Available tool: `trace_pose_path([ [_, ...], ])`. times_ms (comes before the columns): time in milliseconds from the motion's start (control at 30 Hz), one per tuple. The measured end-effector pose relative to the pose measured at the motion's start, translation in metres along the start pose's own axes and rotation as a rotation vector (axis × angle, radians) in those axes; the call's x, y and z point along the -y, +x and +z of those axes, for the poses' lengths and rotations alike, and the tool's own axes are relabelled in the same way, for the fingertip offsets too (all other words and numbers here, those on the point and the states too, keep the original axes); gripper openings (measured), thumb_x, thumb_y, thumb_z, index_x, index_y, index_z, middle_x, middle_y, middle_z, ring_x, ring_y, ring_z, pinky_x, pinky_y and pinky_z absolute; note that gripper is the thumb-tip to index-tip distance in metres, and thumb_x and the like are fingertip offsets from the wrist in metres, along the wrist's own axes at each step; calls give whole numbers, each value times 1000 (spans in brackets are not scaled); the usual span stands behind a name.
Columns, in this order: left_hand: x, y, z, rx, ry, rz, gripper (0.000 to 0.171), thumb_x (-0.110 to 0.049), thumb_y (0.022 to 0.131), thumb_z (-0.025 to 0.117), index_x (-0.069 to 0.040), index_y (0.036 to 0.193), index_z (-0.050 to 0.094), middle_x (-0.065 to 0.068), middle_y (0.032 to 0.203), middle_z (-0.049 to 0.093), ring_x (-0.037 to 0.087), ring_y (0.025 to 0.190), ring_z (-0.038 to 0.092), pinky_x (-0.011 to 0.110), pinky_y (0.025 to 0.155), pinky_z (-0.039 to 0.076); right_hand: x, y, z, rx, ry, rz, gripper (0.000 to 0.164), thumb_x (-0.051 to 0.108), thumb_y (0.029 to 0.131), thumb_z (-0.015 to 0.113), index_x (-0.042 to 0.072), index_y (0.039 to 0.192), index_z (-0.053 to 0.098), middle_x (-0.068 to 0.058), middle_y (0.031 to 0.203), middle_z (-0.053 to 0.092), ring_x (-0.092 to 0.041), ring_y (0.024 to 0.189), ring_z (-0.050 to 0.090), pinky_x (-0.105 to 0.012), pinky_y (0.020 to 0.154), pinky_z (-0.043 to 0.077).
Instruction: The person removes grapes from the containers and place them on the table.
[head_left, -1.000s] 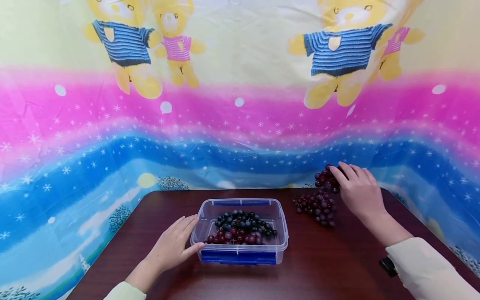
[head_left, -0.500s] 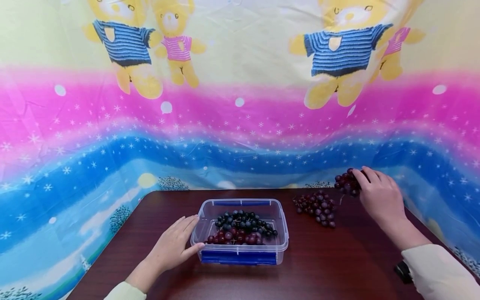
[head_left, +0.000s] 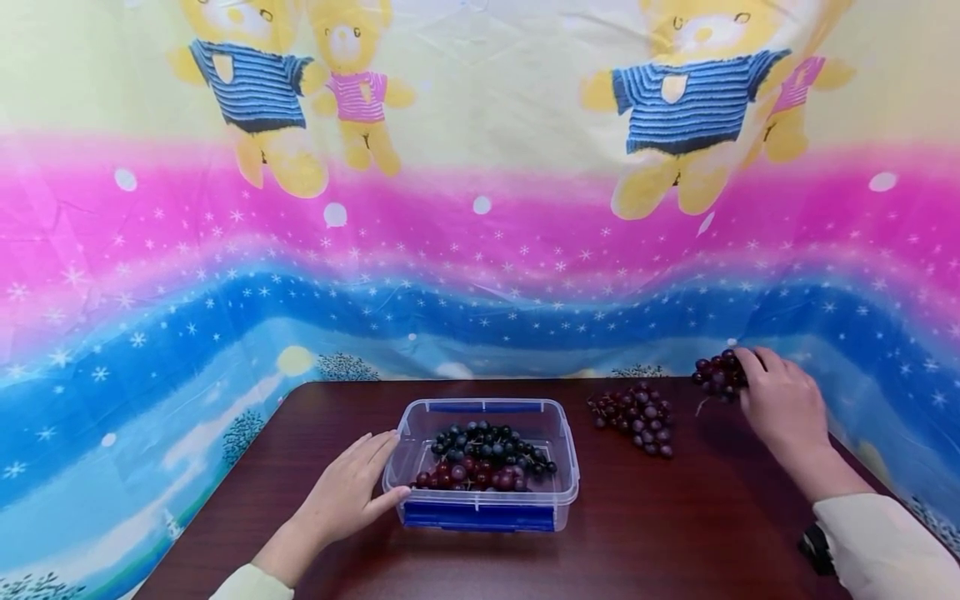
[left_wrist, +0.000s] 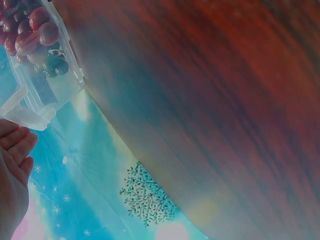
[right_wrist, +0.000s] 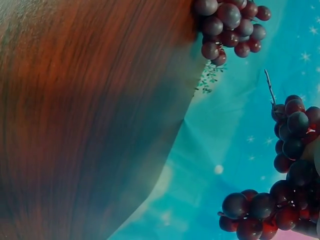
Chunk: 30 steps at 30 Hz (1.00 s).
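The right hand (head_left: 787,404) held up a red bunch (head_left: 718,375) while the left hand (head_left: 337,492) rested against a box (head_left: 517,498)

The right hand's fingers curled round the red bunch, a bare stem dangling below it. The left hand lay with fingers extended, thumb and fingertips at the box's near end, gripping nothing. The step in hand looked like holding the bunch clear of the surface (head_left: 637,525); the next move seemed to call for a gentle, secure hold, as single grapes could drop.

Just right of the left hand, the clear, lidless box contained dark grapes (head_left: 480,442) toward its far side and red grapes (head_left: 468,477) nearer the person. Between box and right hand, a second bunch (head_left: 645,417) lay on the surface. Beyond both hands hung a printed cloth (head_left: 480,317).
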<state>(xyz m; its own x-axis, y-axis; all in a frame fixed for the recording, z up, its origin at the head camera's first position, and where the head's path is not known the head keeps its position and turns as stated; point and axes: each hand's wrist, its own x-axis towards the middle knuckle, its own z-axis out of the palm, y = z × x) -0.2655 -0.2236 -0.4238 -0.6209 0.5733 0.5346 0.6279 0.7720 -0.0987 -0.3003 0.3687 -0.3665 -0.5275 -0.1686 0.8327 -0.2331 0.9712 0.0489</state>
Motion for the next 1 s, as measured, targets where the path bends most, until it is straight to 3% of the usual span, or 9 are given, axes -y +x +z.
trace_pose_path([
  [367, 0, -1, 2, 6, 2, -17, 69, -46, 86, 68, 4, 131, 57, 16, 133, 57, 29, 126, 51, 46, 108, 35, -12, -9, 6, 112, 5, 113, 55, -6, 69, 73, -5, 120, 54, -34, 114, 52, -57, 86, 52, -68, 67, 42],
  [700, -1, 0, 3, 30, 0, -22, 70, -49, 88, 65, 4, 133, 56, 15, 135, 56, 28, 128, 50, 44, 109, 34, -15, -17, 8, 281, 37, 246, 52, -3, 77, 67, -7, 126, 48, -37, 118, 47, -58, 92, 49, -69, 67, 42],
  [1000, 0, -1, 2, 16, 6, -22, 70, -51, 89, 63, 4, 132, 57, 15, 134, 56, 28, 127, 50, 44, 109, 35, -18, -16, 16, 297, 53, 306, 50, -1, 78, 66, -9, 125, 49, -38, 116, 48, -58, 92, 49, -69, 61, 42],
])
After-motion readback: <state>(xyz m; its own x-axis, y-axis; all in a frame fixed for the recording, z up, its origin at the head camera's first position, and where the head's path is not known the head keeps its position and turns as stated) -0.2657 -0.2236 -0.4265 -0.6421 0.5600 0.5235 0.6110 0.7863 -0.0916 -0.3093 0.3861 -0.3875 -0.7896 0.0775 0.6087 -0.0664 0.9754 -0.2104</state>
